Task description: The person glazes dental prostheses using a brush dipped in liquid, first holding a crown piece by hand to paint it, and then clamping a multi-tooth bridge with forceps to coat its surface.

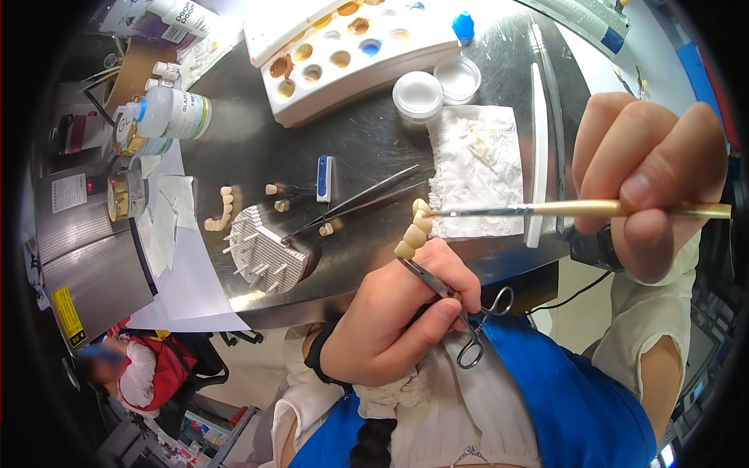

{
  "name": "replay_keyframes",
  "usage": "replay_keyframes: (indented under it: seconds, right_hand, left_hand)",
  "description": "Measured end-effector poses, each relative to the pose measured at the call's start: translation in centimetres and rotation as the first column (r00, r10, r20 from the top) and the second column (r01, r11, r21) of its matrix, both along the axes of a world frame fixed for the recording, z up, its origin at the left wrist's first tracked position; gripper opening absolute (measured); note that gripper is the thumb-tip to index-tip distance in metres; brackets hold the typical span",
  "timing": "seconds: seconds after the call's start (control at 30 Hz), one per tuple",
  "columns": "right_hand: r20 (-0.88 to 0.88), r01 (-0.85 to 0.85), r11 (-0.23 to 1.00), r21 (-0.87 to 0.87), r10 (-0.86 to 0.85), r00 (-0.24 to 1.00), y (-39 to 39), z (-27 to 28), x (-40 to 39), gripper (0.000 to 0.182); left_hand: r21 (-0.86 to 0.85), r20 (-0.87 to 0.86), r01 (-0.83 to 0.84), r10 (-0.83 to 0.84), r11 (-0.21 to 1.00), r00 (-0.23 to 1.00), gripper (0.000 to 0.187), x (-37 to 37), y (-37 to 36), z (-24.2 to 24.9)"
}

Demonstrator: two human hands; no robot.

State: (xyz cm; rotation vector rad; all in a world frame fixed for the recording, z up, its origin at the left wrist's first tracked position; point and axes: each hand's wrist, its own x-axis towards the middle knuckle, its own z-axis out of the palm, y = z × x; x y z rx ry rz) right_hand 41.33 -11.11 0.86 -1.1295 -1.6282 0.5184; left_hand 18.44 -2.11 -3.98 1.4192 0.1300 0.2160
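Note:
My left hand (406, 312) is closed around a pair of locking forceps (427, 278), whose ring handles stick out below my fingers. The jaws grip one end of a dental bridge (413, 236), a curved row of several cream tooth crowns. From the right, my right hand (651, 179) pinches a thin paintbrush (569, 208) with a pale yellow handle. Its tip meets the upper crown of the bridge in this view. Behind the brush lies a folded white tissue (477, 168). Another row of crowns (226, 207) rests on the metal table (343, 148), left of a pegged firing tray (261, 253).
A white palette (343, 74) with coloured wells stands at the back, near two small white jars (418, 95) and a blue-capped dropper (463, 28). Tweezers (367, 195) lie mid-table. Bottles (175, 113) stand at left. A person (148, 370) sits at lower left.

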Motion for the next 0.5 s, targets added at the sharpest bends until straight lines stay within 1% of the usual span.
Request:
replay_keyframes:
  seconds: [0.03,0.1,0.3,0.4,0.5]
  right_hand:
    - [0.01,-0.012,1.0,-0.014,0.013,1.0,0.0,0.1,0.0,0.025]
    - [0.029,-0.037,0.998,-0.042,0.038,0.999,0.0,0.2,0.1,0.028]
    - [0.003,-0.007,0.999,-0.052,0.007,1.0,-0.2,0.1,0.0,0.026]
    - [0.054,-0.079,0.995,-0.053,0.081,0.995,0.1,0.1,0.5,0.029]
    - [0.071,-0.13,0.991,0.014,0.129,0.989,0.2,0.5,1.1,0.029]
  left_hand:
    - [-0.029,-0.021,-0.006,0.005,1.0,1.0,0.019,0.0,0.0,0.1]
    - [-0.016,-0.013,-0.001,0.0,1.0,1.0,0.019,0.0,0.1,0.0]
    - [-0.004,-0.014,0.009,-0.009,1.0,1.0,0.019,-0.2,0.2,-0.2]
    - [0.008,0.009,0.006,-0.006,1.0,1.0,0.019,-0.1,0.1,-0.5]
    - [0.011,0.016,0.008,-0.008,1.0,1.0,0.019,-0.1,0.1,-0.3]
